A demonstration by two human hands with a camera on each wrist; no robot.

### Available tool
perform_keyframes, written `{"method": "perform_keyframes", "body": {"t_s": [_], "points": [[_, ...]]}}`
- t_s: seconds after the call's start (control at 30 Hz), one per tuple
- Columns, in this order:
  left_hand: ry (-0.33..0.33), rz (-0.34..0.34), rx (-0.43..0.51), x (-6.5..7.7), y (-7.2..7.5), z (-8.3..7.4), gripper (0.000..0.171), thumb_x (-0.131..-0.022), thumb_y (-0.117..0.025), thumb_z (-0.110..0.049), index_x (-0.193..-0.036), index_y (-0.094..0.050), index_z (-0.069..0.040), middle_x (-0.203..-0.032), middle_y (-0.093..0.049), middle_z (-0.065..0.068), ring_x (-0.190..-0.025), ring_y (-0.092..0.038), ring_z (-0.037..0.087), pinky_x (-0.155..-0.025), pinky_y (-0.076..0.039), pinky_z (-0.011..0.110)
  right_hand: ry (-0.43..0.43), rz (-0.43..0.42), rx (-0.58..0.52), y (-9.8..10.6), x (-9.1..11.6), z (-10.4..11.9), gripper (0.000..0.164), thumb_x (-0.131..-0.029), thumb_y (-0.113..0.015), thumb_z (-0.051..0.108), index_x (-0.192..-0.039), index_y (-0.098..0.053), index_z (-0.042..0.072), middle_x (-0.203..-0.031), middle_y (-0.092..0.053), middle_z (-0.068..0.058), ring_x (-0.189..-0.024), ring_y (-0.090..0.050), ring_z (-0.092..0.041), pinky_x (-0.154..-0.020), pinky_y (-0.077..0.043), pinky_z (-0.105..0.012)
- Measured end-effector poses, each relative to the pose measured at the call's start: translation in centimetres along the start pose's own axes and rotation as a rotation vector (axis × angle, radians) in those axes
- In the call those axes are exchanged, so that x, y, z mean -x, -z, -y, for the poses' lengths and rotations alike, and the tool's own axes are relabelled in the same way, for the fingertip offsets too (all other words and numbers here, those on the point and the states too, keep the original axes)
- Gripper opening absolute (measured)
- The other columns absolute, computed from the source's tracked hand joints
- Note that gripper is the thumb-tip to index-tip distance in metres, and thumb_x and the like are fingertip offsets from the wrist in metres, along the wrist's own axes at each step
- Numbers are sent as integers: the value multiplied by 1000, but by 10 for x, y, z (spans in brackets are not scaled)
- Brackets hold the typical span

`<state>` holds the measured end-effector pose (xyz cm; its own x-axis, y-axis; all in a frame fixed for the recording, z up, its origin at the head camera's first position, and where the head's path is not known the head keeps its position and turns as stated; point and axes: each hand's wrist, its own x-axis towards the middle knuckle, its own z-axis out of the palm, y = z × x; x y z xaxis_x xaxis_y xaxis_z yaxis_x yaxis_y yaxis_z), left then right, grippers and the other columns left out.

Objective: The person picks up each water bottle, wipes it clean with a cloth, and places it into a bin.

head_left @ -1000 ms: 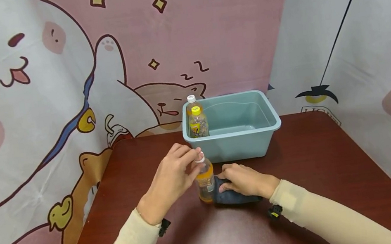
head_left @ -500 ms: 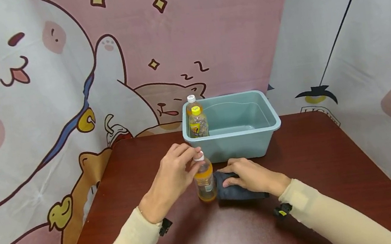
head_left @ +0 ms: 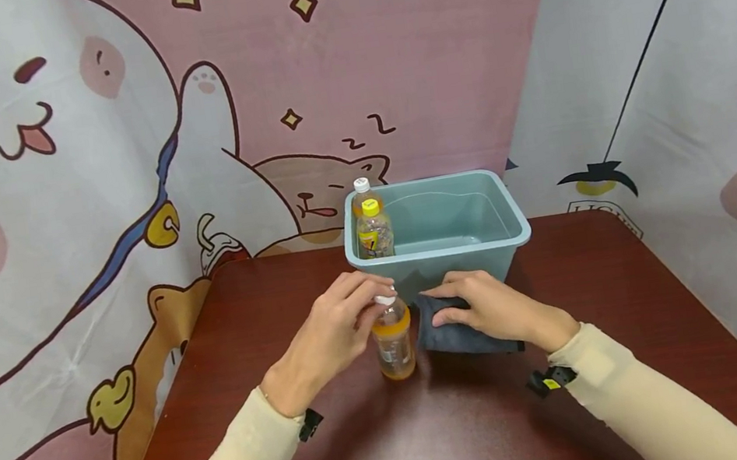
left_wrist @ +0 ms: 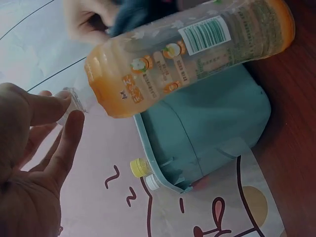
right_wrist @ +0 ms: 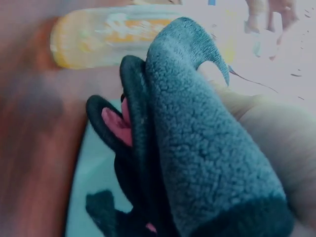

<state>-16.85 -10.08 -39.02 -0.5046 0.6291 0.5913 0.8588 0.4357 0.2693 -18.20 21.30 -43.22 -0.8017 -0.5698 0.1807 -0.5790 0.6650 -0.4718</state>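
My left hand (head_left: 335,325) pinches the white cap of a clear plastic drink bottle (head_left: 395,348) between thumb and fingers. The bottle stands nearly upright on the table and has an orange band, with a barcode label (left_wrist: 205,35) facing the left wrist camera. Just right of it, my right hand (head_left: 500,310) grips a folded dark grey cloth (head_left: 464,333), thumb on the near side. Seen from the right wrist, the cloth (right_wrist: 197,123) is fuzzy, with dark edges and pink inside its folds.
Behind both hands stands a light blue plastic bin (head_left: 438,253). At its left end are a yellow-capped bottle (head_left: 374,233) and a white-capped bottle (head_left: 361,185). The dark red table (head_left: 259,308) meets a cartoon-printed curtain (head_left: 429,56) at the back.
My right hand has drawn the cloth off the bottle's side, moving right and away from me. The bottle has shifted slightly right and turned, my left hand still on its cap.
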Motion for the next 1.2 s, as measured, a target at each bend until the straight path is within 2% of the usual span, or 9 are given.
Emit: {"method": "perform_keyframes", "body": {"t_s": [0.17, 0.27, 0.37, 0.6, 0.77, 0.97, 1.07, 1.2], "points": [[-18, 3, 17, 0, -1, 1, 28, -101, -87, 4, -126, -78, -5, -138, -77, 8, -130, -77, 22, -106, -69, 31, 4, -106, -45, 14, -5, 9, 49, -105, -89, 33, -150, -81, 16, -117, -81, 3, -96, -68, -9, -79, -57, -27], [-12, -8, 30, 0, -1, 2, 26, -100, -89, 3, -122, -78, -5, -135, -75, 9, -121, -77, 20, -100, -71, 29, 35, -164, -85, 14, -11, 16, 48, -104, -89, 31, -150, -80, 18, -119, -80, 2, -98, -70, -10, -77, -56, -27], [2, -14, 40, 0, -2, 2, 27, -98, -92, 2, -119, -77, -5, -132, -73, 10, -112, -77, 19, -95, -71, 27, 64, -179, -118, 9, -17, 24, 47, -105, -89, 31, -150, -80, 18, -120, -79, 1, -98, -69, -11, -76, -56, -26], [57, -8, 56, -2, -3, -1, 37, -95, -95, 3, -125, -73, -4, -129, -70, 9, -118, -79, 19, -101, -70, 28, 63, -166, -139, -5, -20, 28, 48, -108, -85, 33, -151, -79, 14, -118, -77, 1, -94, -67, -9, -74, -55, -25], [46, -12, 19, -2, -4, -1, 39, -92, -97, 5, -123, -74, -3, -129, -71, 10, -113, -79, 19, -99, -71, 29, 60, -158, -121, -13, -15, 21, 47, -107, -86, 30, -149, -80, 11, -116, -77, 0, -92, -66, -7, -75, -57, -25], [46, -26, -21, 0, -3, -1, 40, -93, -97, -2, -128, -77, -4, -127, -73, 9, -113, -80, 19, -98, -71, 32, 83, -132, -78, -22, -12, 13, 45, -105, -88, 26, -145, -81, 5, -118, -79, -3, -95, -70, -9, -81, -62, -26], [40, -40, -13, 1, -4, -1, 42, -94, -97, -3, -131, -78, -2, -124, -74, 10, -110, -81, 19, -96, -72, 32, 83, -103, -35, -27, -11, 9, 45, -104, -89, 26, -142, -82, 4, -118, -80, -5, -97, -73, -10, -83, -64, -27], [32, -39, -20, 1, -6, -2, 39, -95, -95, -3, -131, -79, -2, -119, -74, 10, -105, -80, 18, -92, -72, 29, 66, -17, 19, -36, -8, 2, 43, -106, -87, 33, -141, -84, 9, -116, -79, -2, -98, -74, -10, -83, -64, -27]]}}
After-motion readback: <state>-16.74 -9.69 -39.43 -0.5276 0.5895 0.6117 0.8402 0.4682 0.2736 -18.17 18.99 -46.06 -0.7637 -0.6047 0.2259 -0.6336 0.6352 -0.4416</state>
